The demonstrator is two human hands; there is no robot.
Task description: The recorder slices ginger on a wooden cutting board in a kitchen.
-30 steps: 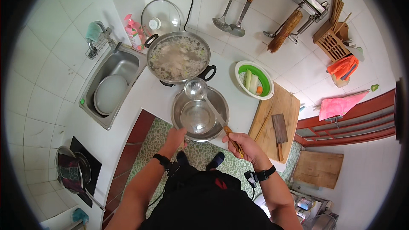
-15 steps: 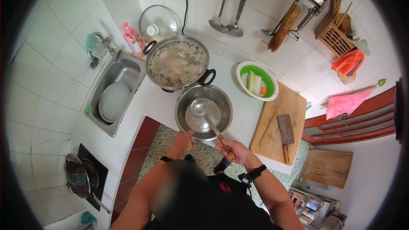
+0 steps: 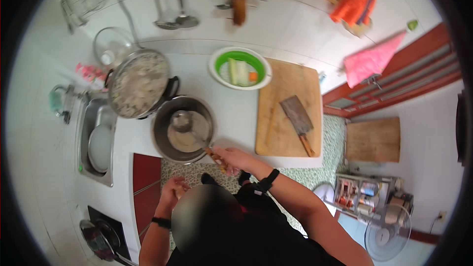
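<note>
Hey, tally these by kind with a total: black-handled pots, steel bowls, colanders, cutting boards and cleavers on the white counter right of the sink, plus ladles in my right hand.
Pot: 1
Steel bowl: 1
Green-and-white colander: 1
Cutting board: 1
Cleaver: 1
Ladle in your right hand: 1
Total: 6

Bright, soft light here, motion blur smearing the hanging ladle (image 3: 187, 21), the white wall (image 3: 305, 29) bending toward black corners!
</note>
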